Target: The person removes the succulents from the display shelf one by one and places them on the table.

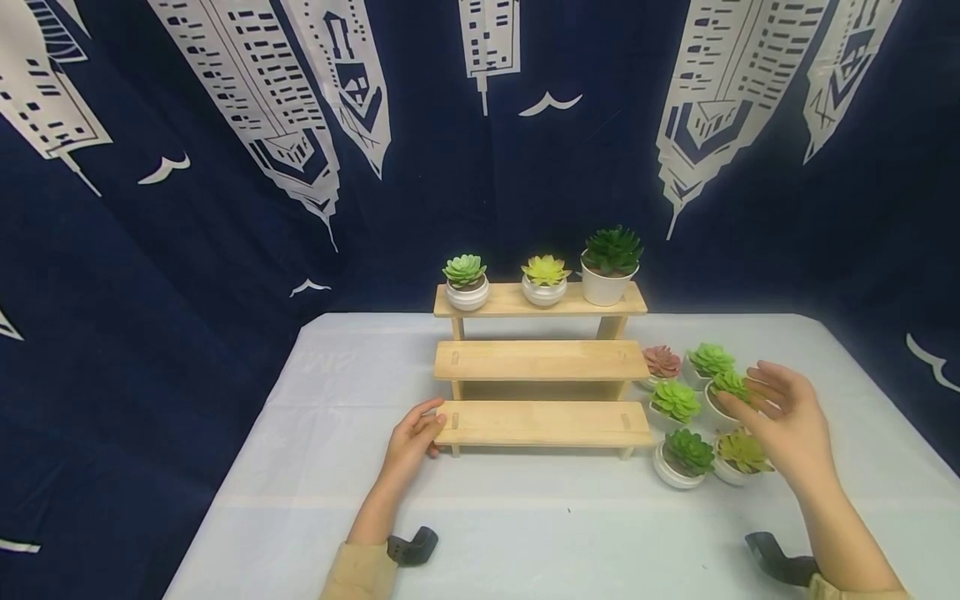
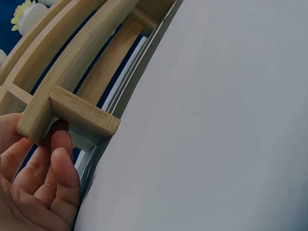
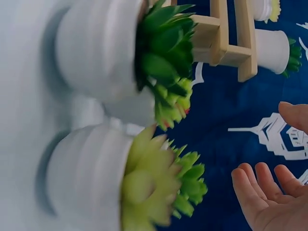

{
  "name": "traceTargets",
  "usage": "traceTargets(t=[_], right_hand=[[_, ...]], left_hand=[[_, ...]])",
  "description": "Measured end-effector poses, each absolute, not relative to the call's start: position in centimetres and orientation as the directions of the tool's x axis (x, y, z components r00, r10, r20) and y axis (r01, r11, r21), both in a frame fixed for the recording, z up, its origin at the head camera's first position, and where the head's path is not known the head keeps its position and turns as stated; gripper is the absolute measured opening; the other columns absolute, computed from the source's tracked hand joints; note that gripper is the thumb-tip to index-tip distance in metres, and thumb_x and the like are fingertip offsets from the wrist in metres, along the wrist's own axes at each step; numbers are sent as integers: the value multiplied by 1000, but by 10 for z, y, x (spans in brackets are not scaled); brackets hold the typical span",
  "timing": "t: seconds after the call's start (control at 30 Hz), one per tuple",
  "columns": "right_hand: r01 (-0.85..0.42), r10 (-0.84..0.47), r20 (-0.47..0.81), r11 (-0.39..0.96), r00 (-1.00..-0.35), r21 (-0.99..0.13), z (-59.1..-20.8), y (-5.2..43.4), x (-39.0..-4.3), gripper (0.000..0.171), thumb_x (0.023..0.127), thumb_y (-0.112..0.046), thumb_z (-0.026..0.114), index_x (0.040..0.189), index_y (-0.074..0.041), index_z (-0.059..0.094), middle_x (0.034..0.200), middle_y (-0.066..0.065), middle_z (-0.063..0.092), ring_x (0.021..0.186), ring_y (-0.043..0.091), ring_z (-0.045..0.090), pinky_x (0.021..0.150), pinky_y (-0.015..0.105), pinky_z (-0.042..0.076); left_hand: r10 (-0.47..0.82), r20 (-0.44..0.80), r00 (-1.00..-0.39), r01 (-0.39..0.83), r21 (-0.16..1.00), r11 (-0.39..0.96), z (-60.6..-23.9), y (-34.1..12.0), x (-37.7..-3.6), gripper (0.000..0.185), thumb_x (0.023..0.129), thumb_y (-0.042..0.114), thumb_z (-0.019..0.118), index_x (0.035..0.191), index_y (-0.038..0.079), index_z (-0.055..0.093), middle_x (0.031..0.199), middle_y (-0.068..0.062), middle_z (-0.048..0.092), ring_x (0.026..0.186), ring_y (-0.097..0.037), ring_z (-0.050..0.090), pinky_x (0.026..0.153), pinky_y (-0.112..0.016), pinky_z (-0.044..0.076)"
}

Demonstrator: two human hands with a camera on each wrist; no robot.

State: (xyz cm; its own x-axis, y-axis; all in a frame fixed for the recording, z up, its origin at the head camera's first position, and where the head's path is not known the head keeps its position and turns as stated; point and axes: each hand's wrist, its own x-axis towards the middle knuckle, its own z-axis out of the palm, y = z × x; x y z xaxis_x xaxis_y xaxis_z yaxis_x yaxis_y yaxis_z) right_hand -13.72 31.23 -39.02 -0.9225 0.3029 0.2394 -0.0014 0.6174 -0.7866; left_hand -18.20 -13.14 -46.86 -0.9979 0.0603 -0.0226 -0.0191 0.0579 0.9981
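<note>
Left hand steadies the stand, fingers resting on the end of its lowest step in the head view; the right hand hovers wide open above the pots clustered on the table beside the stand, so a pick-up seems to be starting. Next it likely must close on one pot. Only the left wrist view shows fingertips under the step's corner. The right wrist view, blurred, shows spread fingers apart from two pots.
</note>
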Motion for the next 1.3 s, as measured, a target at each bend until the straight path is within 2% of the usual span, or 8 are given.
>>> traceTargets(t=[0.17,0.33,0.53,0.77,0.87,1.03,1.17,1.3], right_hand=[[-17,281,221,583,-934,-813,-394,314,-158,78,87,-30,68,146,-5,24,138,22,39,122,36,45,85,12,44],[-92,258,282,566,-924,-819,-419,329,-189,75,84,-33,71,144,-17,30,134,9,45,117,15,49,87,13,44],[-124,237,274,501,-932,-857,-390,303,-192,70,87,-23,69,142,-4,31,133,18,45,117,22,50,89,17,44],[-165,214,309,507,-927,-846,-361,273,-197,66,88,-18,67,138,6,30,130,22,45,110,13,51,87,11,43],[-178,220,308,465,-926,-867,-358,265,-204,67,87,-16,68,138,5,31,129,19,46,109,11,50,90,15,43],[-179,231,301,435,-925,-882,-360,259,-220,70,85,-24,71,137,3,31,132,21,44,118,25,49,97,30,42],[-226,230,322,362,-918,-904,-368,258,-236,71,81,-25,75,136,-4,37,133,15,46,121,23,48,98,25,41],[-252,215,347,373,-913,-893,-359,244,-241,72,81,-25,75,136,-2,36,134,17,45,121,25,47,99,27,41]], left_hand=[[43,-10,-999,-8,998,59,-491,-134,-192,41,93,20,60,131,5,52,98,-10,67,66,-15,55,55,-22,47],[31,-9,-999,-7,998,62,-493,-134,-193,40,92,22,61,129,9,54,97,-10,67,66,-16,55,55,-21,47],[33,-15,-999,-13,998,59,-493,-134,-193,40,92,22,61,129,9,54,98,-10,67,66,-15,55,55,-21,47],[42,3,-999,6,998,61,-494,-135,-194,42,92,22,61,130,5,53,100,-12,67,65,-14,55,55,-21,47],[41,3,-999,5,998,62,-493,-135,-193,41,92,21,61,130,6,53,100,-12,67,65,-15,55,55,-22,47],[36,-3,-999,-1,998,62,-492,-134,-193,40,92,21,61,130,8,54,99,-10,67,66,-15,55,56,-21,47],[35,-3,-999,-1,998,64,-492,-134,-193,41,93,20,61,130,6,53,98,-10,67,65,-14,55,55,-21,47],[33,-11,-999,-9,998,60,-492,-134,-193,41,92,19,61,130,5,53,98,-11,67,64,-14,54,55,-21,47]])
